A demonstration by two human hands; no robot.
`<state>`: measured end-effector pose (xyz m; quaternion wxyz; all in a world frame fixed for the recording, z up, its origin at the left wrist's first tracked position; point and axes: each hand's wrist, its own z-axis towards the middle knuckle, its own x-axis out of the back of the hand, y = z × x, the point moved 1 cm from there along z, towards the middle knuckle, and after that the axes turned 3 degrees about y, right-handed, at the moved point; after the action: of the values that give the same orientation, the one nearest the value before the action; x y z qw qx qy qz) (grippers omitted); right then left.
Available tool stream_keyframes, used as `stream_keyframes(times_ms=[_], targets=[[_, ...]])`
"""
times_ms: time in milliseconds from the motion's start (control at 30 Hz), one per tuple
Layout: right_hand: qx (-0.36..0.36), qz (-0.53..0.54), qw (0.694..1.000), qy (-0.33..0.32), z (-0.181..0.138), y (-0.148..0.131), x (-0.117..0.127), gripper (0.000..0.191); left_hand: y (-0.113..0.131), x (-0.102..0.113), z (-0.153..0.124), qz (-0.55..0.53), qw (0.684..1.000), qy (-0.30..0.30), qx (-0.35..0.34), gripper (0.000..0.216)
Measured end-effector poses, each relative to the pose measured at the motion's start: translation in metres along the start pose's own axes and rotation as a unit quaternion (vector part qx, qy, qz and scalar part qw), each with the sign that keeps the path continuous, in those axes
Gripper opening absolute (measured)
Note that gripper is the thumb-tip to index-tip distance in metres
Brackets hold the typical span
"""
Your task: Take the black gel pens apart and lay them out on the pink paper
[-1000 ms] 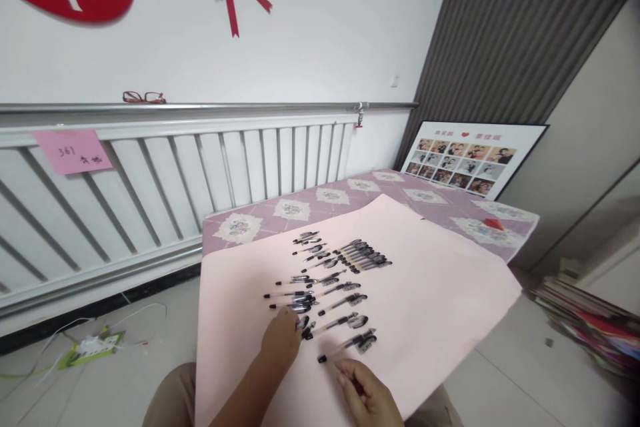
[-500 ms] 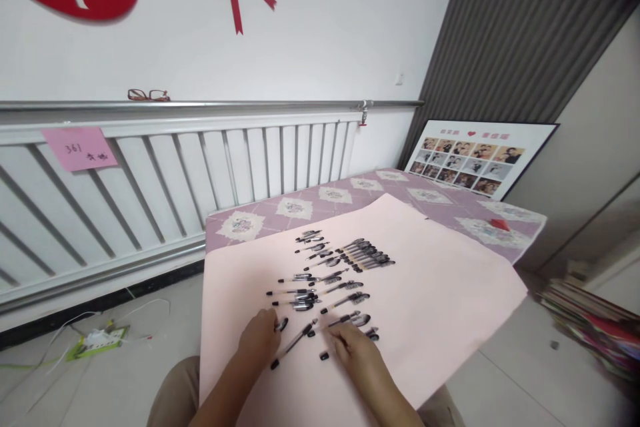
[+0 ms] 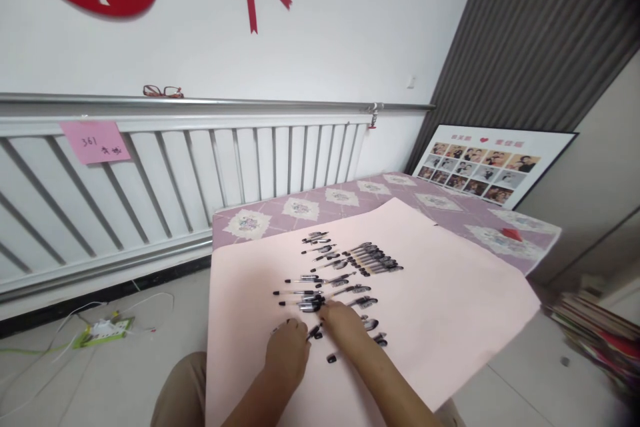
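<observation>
My left hand (image 3: 289, 349) is closed on a black pen (image 3: 314, 331), low over the pink sheet; the pen's tip end shows right of the fingers and the rest is hidden. Left of these fingers a small part of another dark piece shows. My right hand (image 3: 346, 325) reaches across with its fingertips pinched at a cluster of black pen caps (image 3: 310, 304). What sits between those fingertips is mostly hidden. Uncapped pens (image 3: 299, 292) and loose caps lie around both hands. A neat row of capped pens (image 3: 374, 259) lies farther back.
The pink sheet (image 3: 450, 293) covers much of a table with a purple patterned cloth (image 3: 280, 221). Behind it runs a white radiator (image 3: 250, 167). A photo board (image 3: 495, 160) leans at the back right. A power strip (image 3: 103, 331) with cables lies on the floor at left.
My left hand has moved right, over the pen that lay on the sheet. My right hand has moved forward to the caps. The view has shifted slightly.
</observation>
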<state>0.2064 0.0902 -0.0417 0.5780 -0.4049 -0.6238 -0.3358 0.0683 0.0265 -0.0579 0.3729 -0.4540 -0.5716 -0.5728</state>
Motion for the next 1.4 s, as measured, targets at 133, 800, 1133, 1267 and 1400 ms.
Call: stream_keyframes(times_ms=[133, 800, 1133, 1267, 1400], targets=[[0.009, -0.034, 0.999, -0.021, 0.006, -0.003, -0.004, 0.021, 0.002, -0.006, 0.008, 0.012, 1.000, -0.004, 0.001, 0.023], [0.117, 0.187, 0.973, 0.064, -0.038, -0.012, 0.043, 0.018, -0.012, 0.029, -0.025, -0.170, 0.985, 0.007, -0.008, 0.014], [0.014, 0.529, 0.845, 0.077, -0.094, -0.043, 0.034, 0.010, -0.008, 0.059, -0.074, -0.484, 0.874, -0.045, -0.015, 0.016], [-0.018, 0.566, 0.821, 0.071, -0.104, -0.051, 0.031, 0.016, -0.007, 0.062, -0.079, -0.452, 0.891, -0.030, -0.013, 0.017], [-0.048, 0.587, 0.804, 0.084, -0.112, -0.056, 0.029, 0.017, -0.005, 0.063, -0.084, -0.406, 0.914, -0.002, -0.026, 0.018]])
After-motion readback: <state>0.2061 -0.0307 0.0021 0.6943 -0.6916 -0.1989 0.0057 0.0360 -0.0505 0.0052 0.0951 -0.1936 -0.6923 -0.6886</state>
